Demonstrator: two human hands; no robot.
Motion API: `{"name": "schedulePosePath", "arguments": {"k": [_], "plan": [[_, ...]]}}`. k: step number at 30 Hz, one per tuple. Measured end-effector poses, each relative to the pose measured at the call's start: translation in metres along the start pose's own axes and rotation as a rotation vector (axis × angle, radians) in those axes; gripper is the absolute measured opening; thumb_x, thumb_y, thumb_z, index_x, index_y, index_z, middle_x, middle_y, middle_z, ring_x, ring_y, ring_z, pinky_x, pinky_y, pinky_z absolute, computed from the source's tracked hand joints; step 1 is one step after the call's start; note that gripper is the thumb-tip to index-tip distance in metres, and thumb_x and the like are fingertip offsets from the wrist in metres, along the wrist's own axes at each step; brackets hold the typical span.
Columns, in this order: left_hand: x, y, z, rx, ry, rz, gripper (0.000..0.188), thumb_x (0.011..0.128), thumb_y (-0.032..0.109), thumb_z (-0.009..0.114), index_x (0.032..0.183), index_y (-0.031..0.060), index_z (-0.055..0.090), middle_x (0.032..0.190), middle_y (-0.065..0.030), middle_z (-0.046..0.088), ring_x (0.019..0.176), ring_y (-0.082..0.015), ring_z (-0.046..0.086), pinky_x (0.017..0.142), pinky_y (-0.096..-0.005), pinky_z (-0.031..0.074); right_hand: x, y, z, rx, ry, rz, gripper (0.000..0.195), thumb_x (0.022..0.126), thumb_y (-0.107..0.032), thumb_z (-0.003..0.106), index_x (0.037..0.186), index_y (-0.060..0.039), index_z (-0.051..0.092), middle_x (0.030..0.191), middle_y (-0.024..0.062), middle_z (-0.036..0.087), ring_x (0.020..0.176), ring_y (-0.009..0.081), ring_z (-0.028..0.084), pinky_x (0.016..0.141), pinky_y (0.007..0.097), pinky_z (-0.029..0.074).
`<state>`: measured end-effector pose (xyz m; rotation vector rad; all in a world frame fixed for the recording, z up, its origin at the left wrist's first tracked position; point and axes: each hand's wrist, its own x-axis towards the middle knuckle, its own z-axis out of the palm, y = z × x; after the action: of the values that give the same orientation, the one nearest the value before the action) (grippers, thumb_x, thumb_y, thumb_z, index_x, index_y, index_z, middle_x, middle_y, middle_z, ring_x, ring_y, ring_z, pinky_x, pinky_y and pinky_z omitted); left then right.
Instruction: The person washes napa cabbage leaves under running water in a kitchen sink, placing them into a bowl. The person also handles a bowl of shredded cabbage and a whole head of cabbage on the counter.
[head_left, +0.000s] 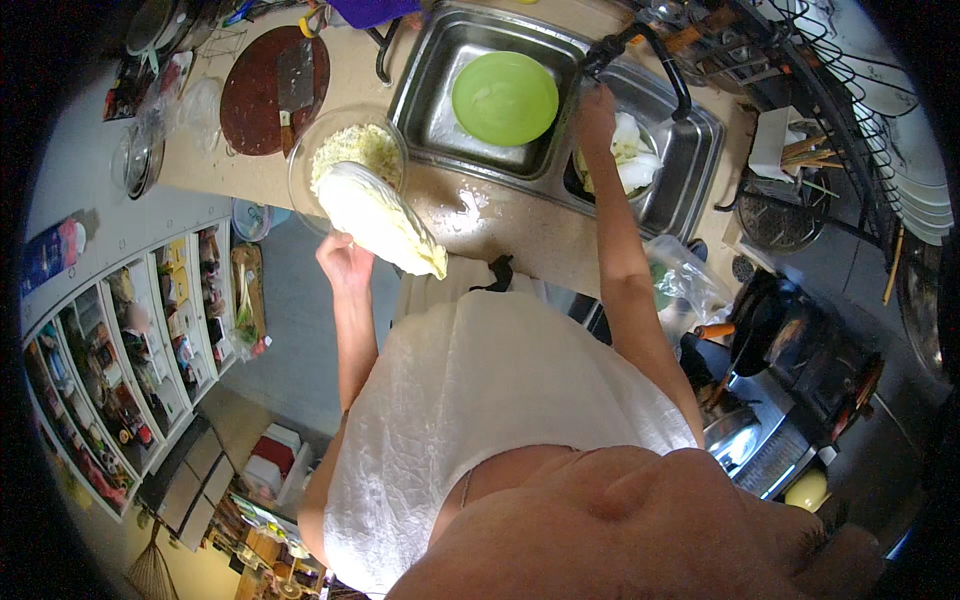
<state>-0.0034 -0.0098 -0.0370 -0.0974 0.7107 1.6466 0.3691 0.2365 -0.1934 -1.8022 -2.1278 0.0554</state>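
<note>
My left hand (346, 259) holds a pale piece of napa cabbage (375, 217) by its edge, over the counter's front edge. Partly beneath the cabbage is a clear glass bowl (300, 180) of finely chopped cabbage (356, 150). At the black tap (604, 52), my right hand (596, 116) reaches its base; the fingers are too small to tell whether they grip it. Below that forearm, in the right sink basin (686, 165), a round container holds white cabbage pieces (634, 157). A green bowl (505, 98) sits in the left basin (427, 120).
A cleaver (295, 79) lies on a round brown chopping board (247, 97) at the left. Water wets the counter (469, 202) before the sink. A dish rack (825, 97) stands at right, with a plastic bag (690, 277) and a wok (757, 322) nearer me.
</note>
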Motion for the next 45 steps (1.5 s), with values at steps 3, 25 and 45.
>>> {"name": "schedulePosePath", "arguments": {"k": [3,25,45], "plan": [[0.006,-0.004,0.004,0.006,0.034,0.022,0.074,0.058,-0.004,0.048,0.131,-0.0035,0.038,0.128,-0.0185,0.048,0.123,-0.0346,0.043,0.106,-0.0456,0.034,-0.013,-0.023,-0.028,0.189,0.043,0.074,0.045,0.075,-0.005,0.063,0.118,0.0026,0.052,0.13,0.0244,0.045,0.118,0.0406,0.045,0.097,0.0448,0.041],[0.069,-0.065,0.085,0.5,-0.259,0.146,0.09,0.055,-0.015,0.038,0.141,0.0062,0.026,0.128,-0.0099,0.046,0.121,-0.0229,0.045,0.101,-0.0311,0.037,-0.056,-0.184,-0.106,1.493,-0.718,0.117,0.081,0.075,-0.029,0.073,0.136,0.0015,0.029,0.127,0.019,0.047,0.115,0.0265,0.047,0.098,0.0369,0.038],[0.072,-0.059,0.063,1.136,-0.314,0.247,0.074,0.078,-0.009,0.044,0.145,0.011,0.022,0.116,-0.0121,0.055,0.101,-0.0153,0.056,0.084,-0.0246,0.044,-0.078,-0.201,-0.106,1.473,-0.458,0.333,0.072,0.075,-0.023,0.072,0.132,0.0009,0.036,0.122,0.0163,0.05,0.108,0.0228,0.051,0.093,0.0351,0.04]]}}
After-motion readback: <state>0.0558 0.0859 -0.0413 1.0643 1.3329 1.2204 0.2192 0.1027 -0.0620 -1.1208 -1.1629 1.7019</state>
